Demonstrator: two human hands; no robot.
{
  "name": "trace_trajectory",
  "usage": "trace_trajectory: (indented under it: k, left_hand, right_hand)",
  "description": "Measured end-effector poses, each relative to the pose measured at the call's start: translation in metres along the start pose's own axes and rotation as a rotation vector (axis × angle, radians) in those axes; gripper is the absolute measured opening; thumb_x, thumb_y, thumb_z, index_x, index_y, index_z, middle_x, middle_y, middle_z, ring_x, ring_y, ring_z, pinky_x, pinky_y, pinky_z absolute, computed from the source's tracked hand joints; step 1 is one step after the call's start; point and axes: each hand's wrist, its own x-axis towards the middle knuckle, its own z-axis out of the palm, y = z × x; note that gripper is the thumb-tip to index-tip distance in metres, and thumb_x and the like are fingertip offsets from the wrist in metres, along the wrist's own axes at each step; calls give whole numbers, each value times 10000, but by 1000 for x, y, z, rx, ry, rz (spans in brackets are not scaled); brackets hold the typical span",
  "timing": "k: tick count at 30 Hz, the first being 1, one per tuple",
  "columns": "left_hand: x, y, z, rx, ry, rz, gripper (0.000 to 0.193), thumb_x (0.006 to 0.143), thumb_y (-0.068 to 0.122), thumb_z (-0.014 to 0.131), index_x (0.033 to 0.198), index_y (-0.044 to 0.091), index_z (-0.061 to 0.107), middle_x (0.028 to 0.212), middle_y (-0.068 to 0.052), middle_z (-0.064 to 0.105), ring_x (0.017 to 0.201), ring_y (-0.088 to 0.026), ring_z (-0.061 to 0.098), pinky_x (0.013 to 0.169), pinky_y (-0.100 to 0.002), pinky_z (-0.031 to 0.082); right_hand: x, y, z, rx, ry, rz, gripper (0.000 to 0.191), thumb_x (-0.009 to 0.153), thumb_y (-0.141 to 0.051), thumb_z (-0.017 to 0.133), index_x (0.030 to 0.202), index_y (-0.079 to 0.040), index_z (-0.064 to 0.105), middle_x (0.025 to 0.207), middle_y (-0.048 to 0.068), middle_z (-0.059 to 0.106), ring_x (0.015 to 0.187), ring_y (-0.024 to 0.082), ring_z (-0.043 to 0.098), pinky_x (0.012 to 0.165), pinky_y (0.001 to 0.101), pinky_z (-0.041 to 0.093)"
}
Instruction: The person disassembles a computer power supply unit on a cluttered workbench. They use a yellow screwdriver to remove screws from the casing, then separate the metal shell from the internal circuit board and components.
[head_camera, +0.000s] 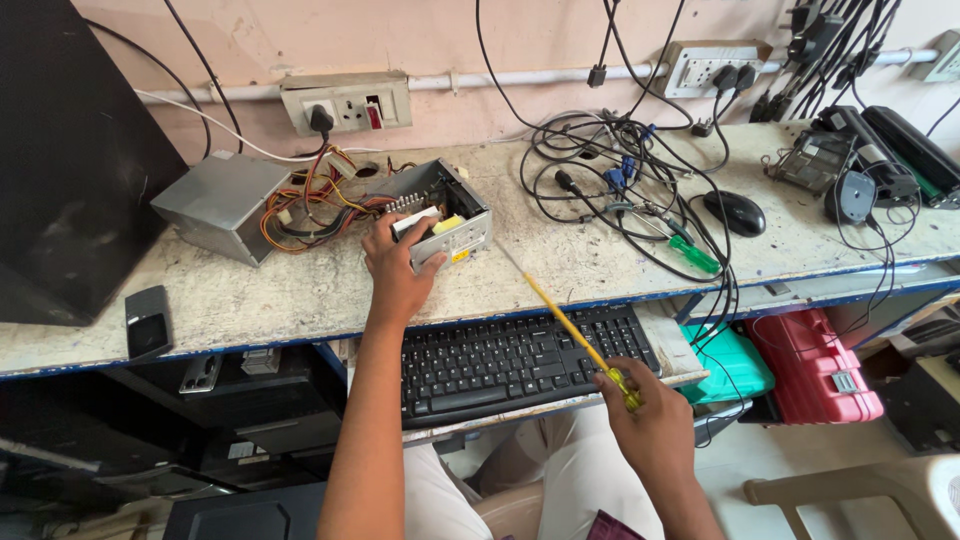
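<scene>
My left hand (398, 268) grips the near end of an opened grey power supply box (440, 205) on the workbench, fingers curled over its edge. Coloured wires (310, 205) spill from the box toward its removed metal cover (222, 205) on the left. My right hand (648, 420) is shut on the yellow handle of a long screwdriver (565, 320), held above the black keyboard (520, 358). The screwdriver's tip points up and left toward the box and stays a little short of it.
A tangle of black cables (620, 160), a green-handled screwdriver (693, 253) and a black mouse (735, 212) lie to the right. A black computer case (70, 150) stands at left, a small black device (148, 322) near the bench edge. Green (730, 365) and red (815, 370) cases sit below.
</scene>
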Motion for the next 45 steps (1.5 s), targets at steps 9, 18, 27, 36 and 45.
trace_trajectory:
  k: [9, 18, 27, 36, 45]
  left_hand:
    - [1, 3, -3, -3, -12, -4, 568, 746, 177, 874, 1279, 271, 701, 1411, -81, 411, 1353, -383, 330, 1121, -563, 300]
    - [1, 2, -2, -13, -6, 12, 584, 734, 181, 887, 1281, 257, 698, 1410, -81, 410, 1344, -386, 332, 1126, -542, 316]
    - [0, 4, -4, -12, 1, 27, 605, 707, 159, 895, 1274, 250, 704, 1394, -90, 422, 1341, -388, 334, 1120, -546, 318]
    - [1, 1, -1, 1, -1, 27, 619, 707, 163, 895, 1285, 261, 696, 1405, -87, 418, 1346, -388, 330, 1118, -556, 321]
    - [1, 0, 0, 12, -25, 1, 621, 714, 177, 895, 1293, 273, 694, 1408, -88, 409, 1355, -386, 324, 1111, -558, 318]
  right_hand:
    - [1, 1, 2, -59, -41, 14, 307, 855, -370, 749, 1082, -162, 748, 769, 126, 748, 572, 297, 694, 557, 394, 536]
    - [-6, -5, 7, 83, -66, -24, 281, 839, -308, 770, 1071, -151, 747, 693, 116, 714, 557, 275, 674, 521, 378, 505]
    - [-8, -15, 15, 116, -110, -47, 282, 849, -310, 763, 1070, -136, 744, 670, 120, 708, 558, 288, 672, 532, 376, 504]
    - [-7, -17, 15, 149, -154, -5, 274, 858, -294, 754, 1079, -132, 745, 668, 117, 710, 541, 276, 659, 532, 371, 500]
    - [-14, -15, 20, 174, -109, -82, 271, 871, -274, 749, 1076, -98, 736, 664, 123, 693, 528, 248, 632, 521, 352, 488]
